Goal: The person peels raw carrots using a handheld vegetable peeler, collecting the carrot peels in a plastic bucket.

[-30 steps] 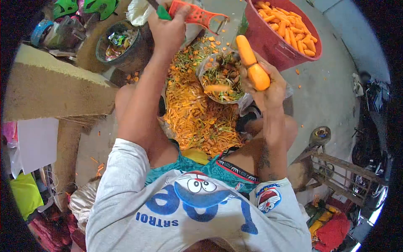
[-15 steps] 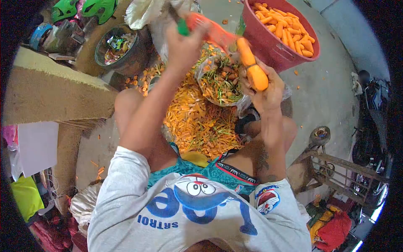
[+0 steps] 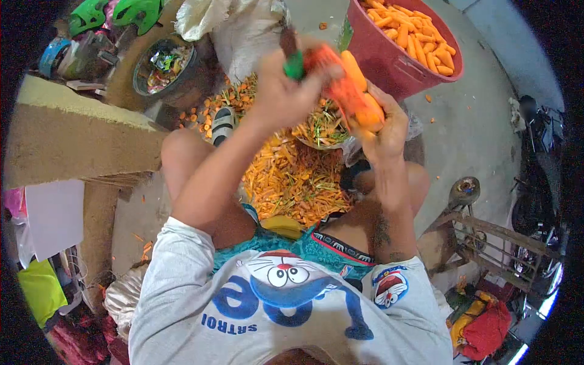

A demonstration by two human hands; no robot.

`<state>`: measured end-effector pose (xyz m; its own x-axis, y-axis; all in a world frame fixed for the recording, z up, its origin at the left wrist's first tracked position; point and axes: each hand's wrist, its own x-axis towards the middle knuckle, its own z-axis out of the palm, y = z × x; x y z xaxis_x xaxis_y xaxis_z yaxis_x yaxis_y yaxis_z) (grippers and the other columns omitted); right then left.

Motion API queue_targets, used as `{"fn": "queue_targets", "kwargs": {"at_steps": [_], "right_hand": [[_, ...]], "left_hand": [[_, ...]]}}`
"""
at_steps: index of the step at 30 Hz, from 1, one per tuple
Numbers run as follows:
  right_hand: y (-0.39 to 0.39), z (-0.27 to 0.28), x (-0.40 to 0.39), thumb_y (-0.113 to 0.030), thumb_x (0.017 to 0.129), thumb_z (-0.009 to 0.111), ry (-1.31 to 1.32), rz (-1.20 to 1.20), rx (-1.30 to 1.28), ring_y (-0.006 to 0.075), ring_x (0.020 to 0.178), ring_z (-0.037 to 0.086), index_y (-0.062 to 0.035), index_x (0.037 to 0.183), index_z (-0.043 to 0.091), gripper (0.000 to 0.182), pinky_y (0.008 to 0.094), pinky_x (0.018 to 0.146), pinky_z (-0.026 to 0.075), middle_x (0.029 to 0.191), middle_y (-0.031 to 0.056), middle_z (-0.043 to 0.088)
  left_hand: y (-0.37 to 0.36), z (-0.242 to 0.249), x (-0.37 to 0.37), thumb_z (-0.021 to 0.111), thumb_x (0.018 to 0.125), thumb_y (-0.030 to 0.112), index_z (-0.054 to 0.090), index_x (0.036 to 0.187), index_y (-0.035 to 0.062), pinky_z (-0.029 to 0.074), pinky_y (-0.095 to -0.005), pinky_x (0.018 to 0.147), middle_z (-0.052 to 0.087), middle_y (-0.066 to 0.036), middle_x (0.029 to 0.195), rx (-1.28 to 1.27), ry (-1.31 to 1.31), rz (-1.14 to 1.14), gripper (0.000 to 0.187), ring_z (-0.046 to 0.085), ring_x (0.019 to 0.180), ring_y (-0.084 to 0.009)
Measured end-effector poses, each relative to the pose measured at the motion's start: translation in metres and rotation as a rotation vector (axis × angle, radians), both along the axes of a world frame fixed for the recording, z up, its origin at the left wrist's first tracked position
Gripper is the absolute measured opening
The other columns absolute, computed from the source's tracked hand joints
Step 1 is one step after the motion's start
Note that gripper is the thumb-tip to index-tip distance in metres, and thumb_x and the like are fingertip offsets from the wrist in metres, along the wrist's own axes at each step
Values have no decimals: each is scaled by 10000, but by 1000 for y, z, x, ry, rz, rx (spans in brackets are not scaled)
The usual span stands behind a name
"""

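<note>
While hands (image 3: 392, 125) hold carrots (image 3: 368, 112), orange peeler (image 3: 342, 85)

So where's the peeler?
Head view, upper middle: the peeler is in the left hand, against carrot in the right hand, below-left of the tub.

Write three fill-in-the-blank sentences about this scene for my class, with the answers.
1. The round red plastic tub holds many peeled orange ____.
2. The blurred orange-red plastic tool is in the person's ____ hand.
3. The shredded orange peelings lie on the grey concrete floor, ____ the person's bare legs.

Missing words: carrots; left; between.
</note>
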<state>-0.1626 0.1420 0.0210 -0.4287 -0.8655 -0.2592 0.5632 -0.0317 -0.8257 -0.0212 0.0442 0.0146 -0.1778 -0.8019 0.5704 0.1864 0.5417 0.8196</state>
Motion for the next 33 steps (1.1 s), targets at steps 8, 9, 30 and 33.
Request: {"fn": "queue_targets", "kwargs": {"at_steps": [8, 9, 30, 33], "right_hand": [[8, -9, -27, -285, 1041, 475, -139, 414, -137, 121, 563, 526, 21, 1288, 547, 400, 213, 415, 380, 877, 89, 623], [7, -13, -31, -303, 1036, 477, -234, 410, -92, 92, 541, 490, 3, 1199, 566, 357, 193, 401, 352, 838, 62, 604], [-1, -24, -28, -397, 1005, 674, 842, 24, -47, 65, 644, 578, 3, 1019, 742, 406, 251, 605, 466, 762, -2, 676], [3, -20, -21, -363, 988, 702, 936, 37, -83, 50, 667, 580, 12, 969, 747, 378, 243, 592, 443, 763, 1, 676]], "left_hand": [[-70, -25, 33, 730, 899, 136, 687, 995, 4, 525, -339, 682, 721, -83, 812, -180, -456, 362, 170, 675, 736, -191], [-53, -22, 28, 712, 884, 131, 672, 1021, -10, 530, -381, 724, 722, -141, 853, -133, -695, 227, 201, 695, 795, -268], [6, 5, 11, 621, 790, 97, 584, 1080, -51, 497, -581, 823, 665, -322, 935, -112, -895, -77, 328, 636, 946, -523], [10, 8, 10, 628, 773, 87, 562, 1042, -67, 511, -588, 823, 657, -330, 878, -141, -963, -101, 317, 643, 919, -522]]}}
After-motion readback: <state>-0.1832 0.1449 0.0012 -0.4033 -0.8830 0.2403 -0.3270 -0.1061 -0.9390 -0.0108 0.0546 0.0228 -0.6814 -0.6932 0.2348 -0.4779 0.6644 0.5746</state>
